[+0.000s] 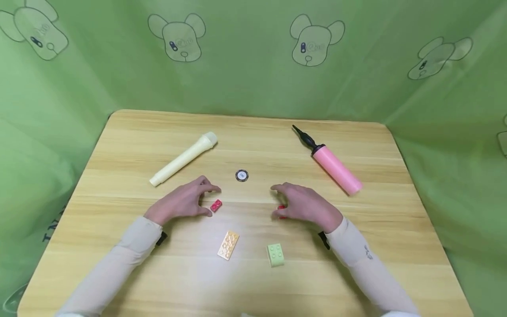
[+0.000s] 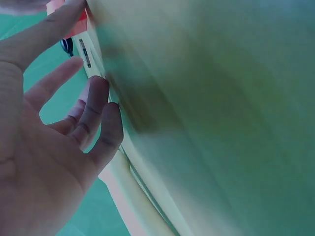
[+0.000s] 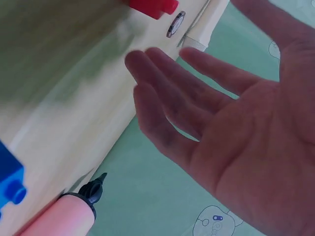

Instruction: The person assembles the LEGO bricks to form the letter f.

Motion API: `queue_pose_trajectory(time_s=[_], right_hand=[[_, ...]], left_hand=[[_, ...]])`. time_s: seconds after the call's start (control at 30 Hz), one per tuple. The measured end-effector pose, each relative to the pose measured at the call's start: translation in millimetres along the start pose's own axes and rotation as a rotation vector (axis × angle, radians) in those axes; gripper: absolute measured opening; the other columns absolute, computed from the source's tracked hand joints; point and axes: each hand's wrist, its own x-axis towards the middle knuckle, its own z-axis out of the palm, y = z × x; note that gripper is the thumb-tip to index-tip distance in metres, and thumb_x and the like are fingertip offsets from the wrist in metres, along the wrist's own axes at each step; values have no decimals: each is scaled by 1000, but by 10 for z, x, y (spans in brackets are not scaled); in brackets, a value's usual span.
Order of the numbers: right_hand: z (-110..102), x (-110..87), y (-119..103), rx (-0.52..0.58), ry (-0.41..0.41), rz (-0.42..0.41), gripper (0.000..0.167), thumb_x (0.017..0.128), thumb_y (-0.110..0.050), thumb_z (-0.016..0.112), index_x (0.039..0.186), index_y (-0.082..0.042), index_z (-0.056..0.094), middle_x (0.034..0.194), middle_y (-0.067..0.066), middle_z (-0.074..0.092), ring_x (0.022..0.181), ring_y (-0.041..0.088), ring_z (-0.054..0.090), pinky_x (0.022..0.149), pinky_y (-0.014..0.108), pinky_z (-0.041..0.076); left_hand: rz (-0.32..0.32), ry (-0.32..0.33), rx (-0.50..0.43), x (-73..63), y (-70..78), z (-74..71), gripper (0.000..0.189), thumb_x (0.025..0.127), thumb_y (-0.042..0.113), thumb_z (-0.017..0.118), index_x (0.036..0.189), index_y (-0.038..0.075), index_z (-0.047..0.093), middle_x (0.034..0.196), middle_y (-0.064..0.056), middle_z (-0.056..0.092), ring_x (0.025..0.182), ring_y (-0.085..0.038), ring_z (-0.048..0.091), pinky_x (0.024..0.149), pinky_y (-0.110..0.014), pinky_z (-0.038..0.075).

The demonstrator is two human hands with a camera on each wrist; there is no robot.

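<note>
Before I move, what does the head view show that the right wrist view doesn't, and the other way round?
Only the head view: the left hand, the orange block and the green block. Only the right wrist view: a blue block, cut off by the picture's left edge. Both: the right hand, a red block, the chip, the pump, the microphone, the table and the green curtain.

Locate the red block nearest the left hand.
In the head view, the red block lies left of center on the table, beside the left hand, beyond the orange block.
</note>
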Motion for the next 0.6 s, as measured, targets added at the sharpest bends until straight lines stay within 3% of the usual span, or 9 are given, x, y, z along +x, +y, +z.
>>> queue_pose_trajectory(time_s=[0.07,0.27,0.47,0.6], right_hand=[[26,-31,10,5,-28,15,74,77,-39,87,138,-9,57,100,4,58,80,18,55,74,37,49],[109,-89,60,46,-65,19,57,76,-23,88,124,-8,62,99,3,54,79,16,53,71,32,49],[157,-95,100,33,-38,-55,33,81,-10,83,110,-9,68,92,2,55,77,15,51,69,30,48],[171,-91,111,39,-16,-88,24,83,-10,81,103,-12,69,90,0,56,76,14,51,69,29,46]], left_hand=[[3,-5,-12,8,5,18,66,77,33,88,136,20,61,116,-1,55,83,-13,51,72,-30,47],[28,-23,-77,30,10,49,55,82,22,84,133,22,64,112,1,55,82,-14,51,71,-30,47],[51,-20,-82,66,34,69,38,87,18,80,124,19,70,110,1,58,83,-14,54,71,-28,48],[53,0,-91,112,67,84,32,86,17,80,117,15,70,100,1,61,83,-14,56,72,-28,50]])
